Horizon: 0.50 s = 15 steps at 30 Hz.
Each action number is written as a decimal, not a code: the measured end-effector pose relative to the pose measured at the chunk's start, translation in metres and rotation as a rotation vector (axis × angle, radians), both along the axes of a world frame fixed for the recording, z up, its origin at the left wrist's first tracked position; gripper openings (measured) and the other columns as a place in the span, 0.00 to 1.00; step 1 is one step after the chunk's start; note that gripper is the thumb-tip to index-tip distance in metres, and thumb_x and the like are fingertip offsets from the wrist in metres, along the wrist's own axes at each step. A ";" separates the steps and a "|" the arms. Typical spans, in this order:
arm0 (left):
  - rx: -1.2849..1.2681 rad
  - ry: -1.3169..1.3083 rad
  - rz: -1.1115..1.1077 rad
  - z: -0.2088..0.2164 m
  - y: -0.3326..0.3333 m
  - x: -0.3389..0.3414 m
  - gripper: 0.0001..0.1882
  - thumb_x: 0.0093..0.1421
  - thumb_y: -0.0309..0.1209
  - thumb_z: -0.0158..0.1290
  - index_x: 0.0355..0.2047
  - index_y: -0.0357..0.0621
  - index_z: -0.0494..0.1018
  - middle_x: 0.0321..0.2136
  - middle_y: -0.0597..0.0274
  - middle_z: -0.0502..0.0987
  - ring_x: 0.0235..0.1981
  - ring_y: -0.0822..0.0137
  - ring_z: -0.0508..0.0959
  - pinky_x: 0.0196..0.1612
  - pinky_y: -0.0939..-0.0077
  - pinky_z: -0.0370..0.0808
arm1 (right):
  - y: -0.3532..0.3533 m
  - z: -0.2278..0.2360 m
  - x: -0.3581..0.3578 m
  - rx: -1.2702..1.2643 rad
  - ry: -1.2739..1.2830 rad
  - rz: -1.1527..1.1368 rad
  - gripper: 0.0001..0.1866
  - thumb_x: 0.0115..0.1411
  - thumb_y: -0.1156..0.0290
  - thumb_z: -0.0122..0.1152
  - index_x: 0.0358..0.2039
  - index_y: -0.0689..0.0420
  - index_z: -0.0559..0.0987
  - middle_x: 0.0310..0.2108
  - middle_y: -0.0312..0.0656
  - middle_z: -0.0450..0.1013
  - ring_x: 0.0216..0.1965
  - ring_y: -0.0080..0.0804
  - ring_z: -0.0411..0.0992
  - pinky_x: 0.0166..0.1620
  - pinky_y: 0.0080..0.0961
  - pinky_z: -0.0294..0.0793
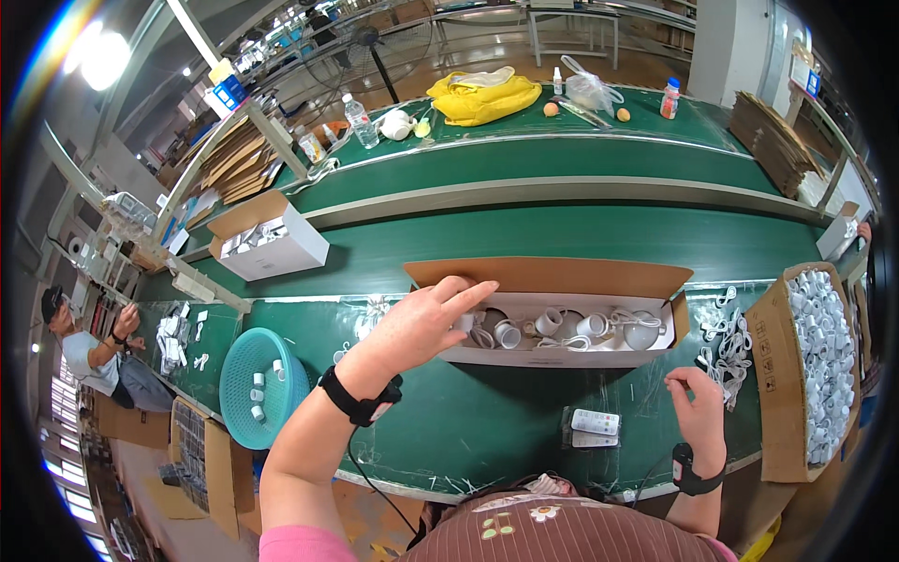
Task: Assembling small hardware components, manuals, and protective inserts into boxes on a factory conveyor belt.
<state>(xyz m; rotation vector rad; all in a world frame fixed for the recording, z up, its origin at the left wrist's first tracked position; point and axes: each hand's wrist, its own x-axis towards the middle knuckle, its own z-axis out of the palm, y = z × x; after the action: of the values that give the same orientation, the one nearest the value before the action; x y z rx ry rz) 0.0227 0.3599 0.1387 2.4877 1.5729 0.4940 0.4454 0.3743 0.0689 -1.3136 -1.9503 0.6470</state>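
A long white box [524, 357] with a brown inner lid stands open on the green table. Inside it lie white lamp sockets [507, 333], coiled white cords [627, 318] and round bulbs [644, 334]. My left hand [426, 323] hovers over the box's left end, fingers stretched along the raised lid; its thumb is hidden. A white piece shows just under those fingers. Right of the box and nearer me, my right hand [698, 403] is held with curled fingers, and nothing shows in them. White remote controls [595, 423] in clear plastic lie between that hand and the box.
A teal basket [248, 426] holds a few white sockets at left. White cords [726, 342] lie beside a carton [779, 375] full of sockets at right. Another filled white box [286, 255] sits far left. A rail [562, 187] crosses behind. A co-worker [94, 351] sits at left.
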 end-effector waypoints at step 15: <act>0.126 -0.359 -0.050 -0.008 0.016 0.028 0.28 0.54 0.25 0.62 0.57 0.45 0.71 0.41 0.54 0.77 0.39 0.54 0.77 0.43 0.62 0.76 | -0.001 0.003 -0.009 -0.019 -0.039 0.026 0.05 0.57 0.83 0.59 0.35 0.65 0.79 0.31 0.45 0.77 0.31 0.35 0.77 0.37 0.26 0.75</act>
<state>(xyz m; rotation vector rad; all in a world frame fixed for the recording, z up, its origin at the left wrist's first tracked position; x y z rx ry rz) 0.0509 0.3756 0.1311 2.3463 1.3731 0.9949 0.4366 0.3737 0.0721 -1.3229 -2.0007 0.6582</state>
